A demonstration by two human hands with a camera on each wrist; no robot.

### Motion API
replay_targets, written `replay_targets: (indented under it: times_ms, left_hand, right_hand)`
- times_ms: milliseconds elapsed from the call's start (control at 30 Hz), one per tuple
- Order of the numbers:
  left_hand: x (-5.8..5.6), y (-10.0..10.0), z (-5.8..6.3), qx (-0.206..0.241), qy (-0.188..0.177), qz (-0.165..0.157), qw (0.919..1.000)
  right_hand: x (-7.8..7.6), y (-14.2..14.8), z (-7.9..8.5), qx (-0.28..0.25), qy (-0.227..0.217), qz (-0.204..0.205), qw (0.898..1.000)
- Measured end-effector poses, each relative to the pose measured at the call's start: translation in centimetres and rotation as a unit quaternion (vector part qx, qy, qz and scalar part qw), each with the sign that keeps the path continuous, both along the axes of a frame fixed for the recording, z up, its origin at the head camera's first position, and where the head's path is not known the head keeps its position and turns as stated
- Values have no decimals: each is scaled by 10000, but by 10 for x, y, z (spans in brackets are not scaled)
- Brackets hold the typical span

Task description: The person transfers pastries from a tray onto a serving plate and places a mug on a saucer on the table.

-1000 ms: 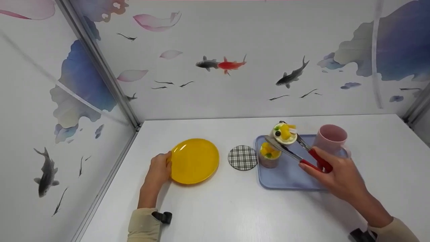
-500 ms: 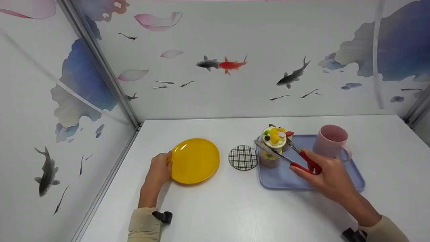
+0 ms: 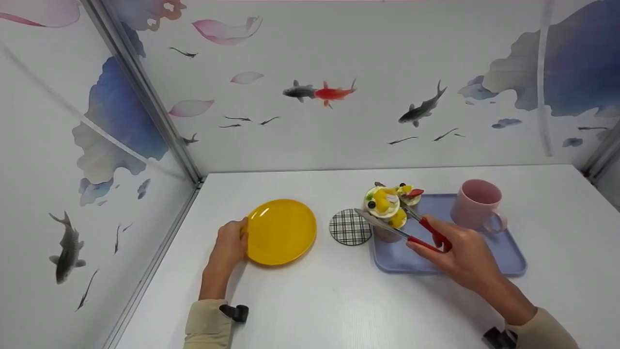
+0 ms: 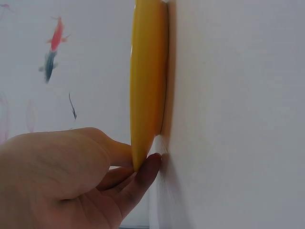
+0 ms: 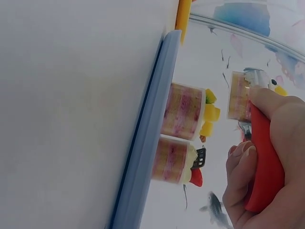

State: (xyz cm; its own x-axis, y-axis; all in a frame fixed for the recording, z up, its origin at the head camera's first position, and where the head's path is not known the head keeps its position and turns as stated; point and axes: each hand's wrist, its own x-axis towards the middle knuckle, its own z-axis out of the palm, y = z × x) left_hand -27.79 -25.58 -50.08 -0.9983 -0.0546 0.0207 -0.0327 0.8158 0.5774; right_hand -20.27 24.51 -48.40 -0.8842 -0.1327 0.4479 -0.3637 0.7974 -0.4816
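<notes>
My left hand [image 3: 231, 245] pinches the near-left rim of a yellow plate [image 3: 282, 232]; the left wrist view has the thumb over the rim [image 4: 137, 155] and fingers below. In my right hand [image 3: 462, 252] are tongs with red handles [image 3: 432, 235], their metal ends around a dessert cup [image 3: 382, 202] topped with mango and a blueberry. That layered cup [image 5: 238, 98] is up in the air, over the left edge of the blue tray [image 3: 450, 261]. Two more dessert cups stand on the tray: a mango one [image 5: 183, 112], partly covered in the head view, and one with strawberry [image 5: 170, 160].
A round checked coaster [image 3: 349, 228] lies between plate and tray. On the tray's back right stands a pink mug [image 3: 477, 203], handle toward the front right. The white table [image 3: 310, 300] meets a painted wall [image 3: 363, 135] at the back.
My right hand has carried the gripped dessert cup leftward and slightly nearer, from over the tray toward the coaster. The strawberry cup behind came into view. My left hand and the plate stayed put.
</notes>
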Motion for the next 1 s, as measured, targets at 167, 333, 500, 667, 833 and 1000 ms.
replay_targets:
  times_ms: [167, 333, 500, 667, 833, 1000]
  left_hand:
    - [0, 1, 0, -7, 126, -64, 9999]
    - [-1, 1, 0, -45, 159, -70, 9998]
    - [-1, 1, 1, -57, 116, -47, 9999]
    - [-2, 1, -1, -14, -34, 55, 10000]
    - [-2, 1, -1, 12, -101, 98, 9999]
    - [-2, 0, -1, 12, -70, 77, 9999]
  right_hand:
    - [-2, -6, -4, 11, 35, 74, 10000]
    - [-5, -13, -8, 5, 250, 272, 9993]
    - [-7, -17, -10, 43, 190, 303, 9993]
    - [-8, -23, -10, 109, -247, 267, 9993]
    - [-11, -30, -10, 95, -478, 251, 9985]
    - [-14, -37, -11, 69, -412, 357, 9985]
